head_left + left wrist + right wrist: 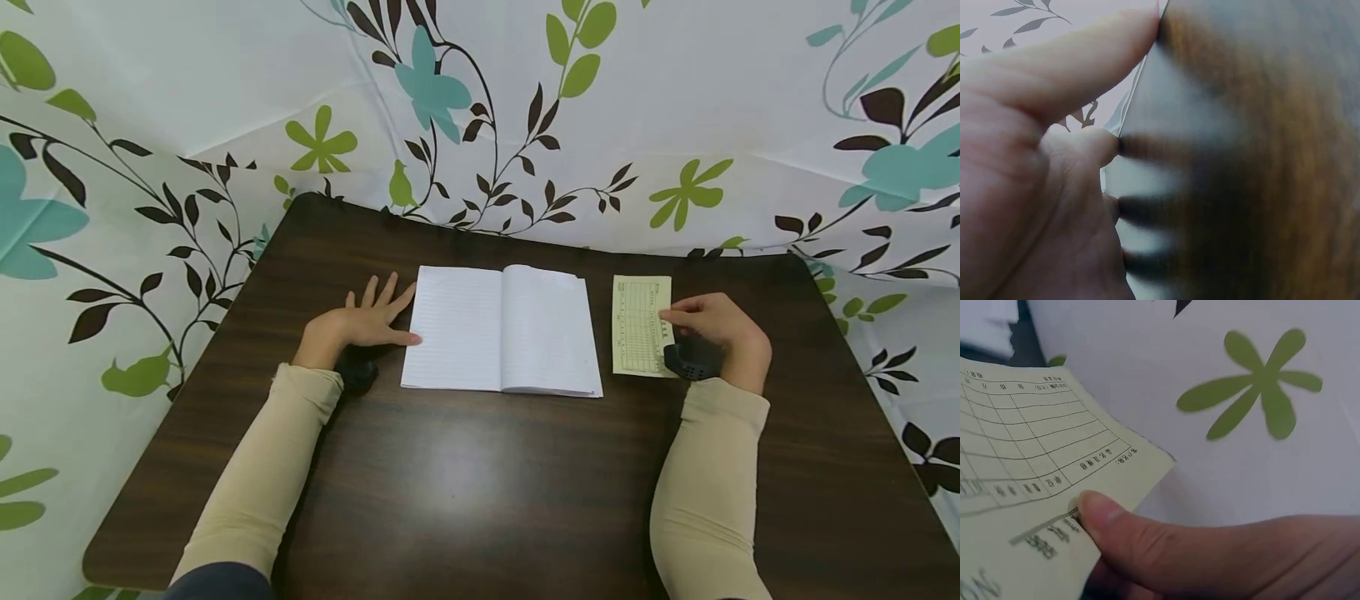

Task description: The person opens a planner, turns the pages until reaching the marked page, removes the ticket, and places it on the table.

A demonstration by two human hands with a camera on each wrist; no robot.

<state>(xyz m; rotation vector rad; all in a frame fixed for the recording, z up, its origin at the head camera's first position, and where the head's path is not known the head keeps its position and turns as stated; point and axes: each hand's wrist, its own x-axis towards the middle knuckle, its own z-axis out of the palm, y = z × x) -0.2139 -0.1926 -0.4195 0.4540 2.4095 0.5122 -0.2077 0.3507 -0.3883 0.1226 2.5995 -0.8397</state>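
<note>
An open lined notebook (459, 329) lies on the dark wooden table, its ruled pages facing up. My left hand (365, 321) rests at the notebook's left edge with fingers spread, thumb and forefinger touching that edge. To the right of the notebook is a yellow printed form slip (641, 325) with a ruled grid. My right hand (716, 321) pinches the slip's right edge between thumb and fingers. In the right wrist view the thumb (1110, 519) presses on the slip (1029, 437), whose corner stands raised; the fingers beneath are mostly hidden.
The dark brown table (465, 492) extends toward me and to both sides. Behind it hangs a white cloth (247, 75) with a leaf and flower print. Each wrist wears a small black device, the right one (686, 364) overlapping the slip's lower corner.
</note>
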